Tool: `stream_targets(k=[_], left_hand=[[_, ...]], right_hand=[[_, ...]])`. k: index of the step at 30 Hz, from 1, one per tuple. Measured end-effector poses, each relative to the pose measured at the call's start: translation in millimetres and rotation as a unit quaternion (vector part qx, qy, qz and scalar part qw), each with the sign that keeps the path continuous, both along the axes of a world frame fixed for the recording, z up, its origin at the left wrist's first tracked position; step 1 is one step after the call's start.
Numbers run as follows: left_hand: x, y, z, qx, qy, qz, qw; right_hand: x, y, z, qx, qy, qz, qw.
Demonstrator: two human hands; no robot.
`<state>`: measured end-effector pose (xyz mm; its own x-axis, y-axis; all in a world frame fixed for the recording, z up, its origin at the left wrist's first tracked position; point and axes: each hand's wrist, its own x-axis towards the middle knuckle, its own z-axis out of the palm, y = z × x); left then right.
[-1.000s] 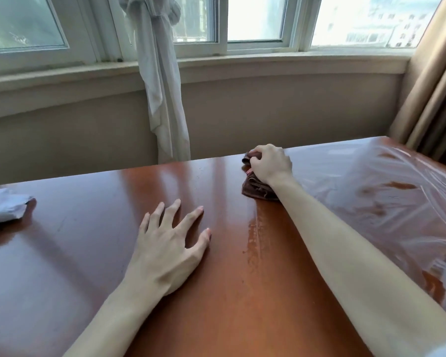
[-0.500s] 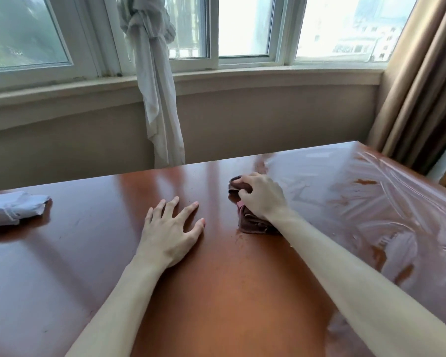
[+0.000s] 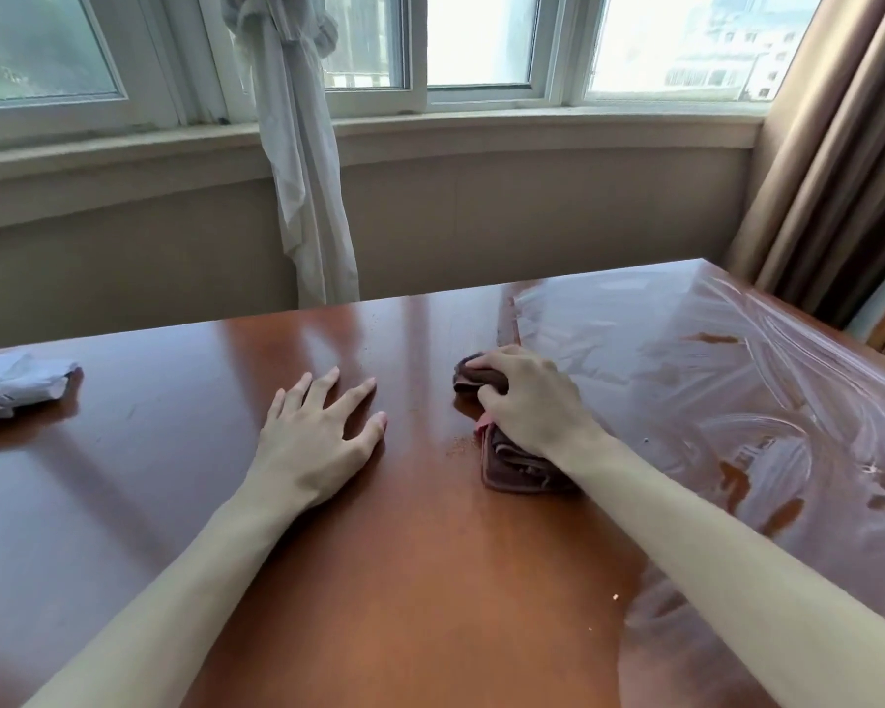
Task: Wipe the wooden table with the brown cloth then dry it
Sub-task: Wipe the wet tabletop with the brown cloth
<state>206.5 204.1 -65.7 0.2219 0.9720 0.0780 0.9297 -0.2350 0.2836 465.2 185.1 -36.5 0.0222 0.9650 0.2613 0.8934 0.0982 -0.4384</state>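
Head view, only one we are getting: we are seeing the right hand gripping the bunched brown cloth, fingers curled over its far end, palm pressing it down onto the glossy reddish-brown wooden table. The cloth is sitting near the table's middle, slightly right, part of it sticking out toward the wrist. We are seeing the left hand lying flat on the wood just left of the cloth, fingers straight and spread wide, holding nothing, not touching the cloth. Wet smeared streaks are covering the table's right part, right beside the cloth. A crumpled white cloth is lying at the far left edge, well apart from both hands. Behind the table we are noting a knotted white sheer curtain hanging at the window and a tan pleated drape at right.
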Motion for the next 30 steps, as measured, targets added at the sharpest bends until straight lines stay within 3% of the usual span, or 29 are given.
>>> stream_targets(k=[7, 13, 17, 25, 30], left_hand=[[0.1, 1.5, -2.3, 0.017, -0.008, 0.003, 1.0], [-0.3, 5.8, -3.3, 0.021, -0.013, 0.011, 1.0], [-0.4, 5.2, -1.7, 0.001, 0.003, 0.011, 1.0], [1.3, 2.6, 5.5, -0.018, 0.012, 0.003, 1.0], [0.9, 1.3, 6.1, -0.015, 0.013, 0.003, 1.0]], right_hand=[[35.2, 170.2, -0.3, 0.0, 0.02, -0.124, 0.992], [36.0, 215.5, 7.1, -0.026, 0.013, -0.138, 0.99], [24.4, 160.3, 5.0, -0.034, 0.011, -0.089, 0.995], [-12.3, -41.7, 3.8, -0.037, -0.003, 0.027, 0.999], [-17.8, -108.0, -0.6, -0.035, 0.014, 0.032, 0.999]])
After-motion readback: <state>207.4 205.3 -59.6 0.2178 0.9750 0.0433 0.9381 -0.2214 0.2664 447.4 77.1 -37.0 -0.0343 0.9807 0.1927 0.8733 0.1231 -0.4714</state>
